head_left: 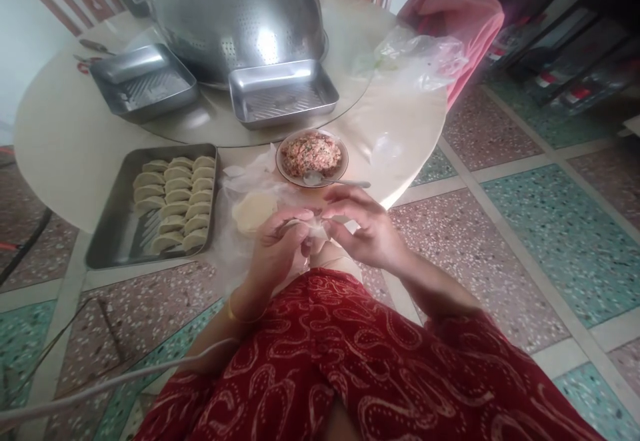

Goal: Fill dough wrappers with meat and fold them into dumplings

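Between my two hands, just past the table's near edge, is a pale dumpling wrapper (316, 228), partly hidden by fingers. My left hand (280, 241) pinches its left side with thumb and index finger. The thumb and fingers of my right hand (363, 224) grip its right side. Beside my left hand lies a stack of round wrappers (253, 212) on a sheet of thin plastic (233, 184). Beyond both hands stands a bowl (346, 161) of minced filling (311, 151), with a metal spoon (315, 178) resting in it, its handle pointing right.
At left, a deep metal tray (113, 228) holds several folded dumplings (177, 194) in rows. Two more metal trays (145, 84) (285, 94) stand behind, before a large perforated steel steamer (240, 21). A clear plastic bag (420, 58) lies near the pink-draped chair (457, 8). A white cable (120, 380) crosses lower left.
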Tool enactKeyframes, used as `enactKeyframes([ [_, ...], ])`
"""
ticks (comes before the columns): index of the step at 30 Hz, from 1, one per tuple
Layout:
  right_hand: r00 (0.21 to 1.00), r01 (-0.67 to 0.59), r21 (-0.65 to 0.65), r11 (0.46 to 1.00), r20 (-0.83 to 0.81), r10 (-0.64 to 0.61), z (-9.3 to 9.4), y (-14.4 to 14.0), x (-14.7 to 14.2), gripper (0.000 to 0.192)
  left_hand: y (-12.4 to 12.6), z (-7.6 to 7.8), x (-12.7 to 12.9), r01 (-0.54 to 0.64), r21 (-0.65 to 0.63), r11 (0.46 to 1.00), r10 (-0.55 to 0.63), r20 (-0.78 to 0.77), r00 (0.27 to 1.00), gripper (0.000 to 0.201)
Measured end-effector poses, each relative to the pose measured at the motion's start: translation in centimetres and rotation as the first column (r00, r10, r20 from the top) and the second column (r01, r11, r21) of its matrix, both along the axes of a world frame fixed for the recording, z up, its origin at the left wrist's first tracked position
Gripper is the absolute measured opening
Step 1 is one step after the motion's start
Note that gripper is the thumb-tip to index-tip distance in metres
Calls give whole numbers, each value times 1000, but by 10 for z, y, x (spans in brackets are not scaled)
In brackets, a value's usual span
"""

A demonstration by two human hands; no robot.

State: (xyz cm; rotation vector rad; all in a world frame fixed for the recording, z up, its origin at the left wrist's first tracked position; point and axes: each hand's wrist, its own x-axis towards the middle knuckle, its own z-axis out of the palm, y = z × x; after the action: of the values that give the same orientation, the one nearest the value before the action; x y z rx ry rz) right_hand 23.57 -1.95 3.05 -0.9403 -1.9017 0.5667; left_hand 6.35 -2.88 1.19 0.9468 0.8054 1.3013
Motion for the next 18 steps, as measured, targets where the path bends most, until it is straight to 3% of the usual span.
enactKeyframes([
  [7, 977, -48, -249, 967, -215, -7, -14, 3, -4, 8, -1, -2, 1, 9, -31, 999, -10, -45, 999, 19],
  [13, 982, -77, -179, 981, -185, 44, -15, 1, -1, 13, 1, -4, 1, -17, -36, 999, 16, -47, 999, 14],
  [18, 981, -52, -191, 980, -192, 15, -13, 5, -2, 6, 1, -8, 0, 13, 12, 1000, -12, -80, 997, 11],
])
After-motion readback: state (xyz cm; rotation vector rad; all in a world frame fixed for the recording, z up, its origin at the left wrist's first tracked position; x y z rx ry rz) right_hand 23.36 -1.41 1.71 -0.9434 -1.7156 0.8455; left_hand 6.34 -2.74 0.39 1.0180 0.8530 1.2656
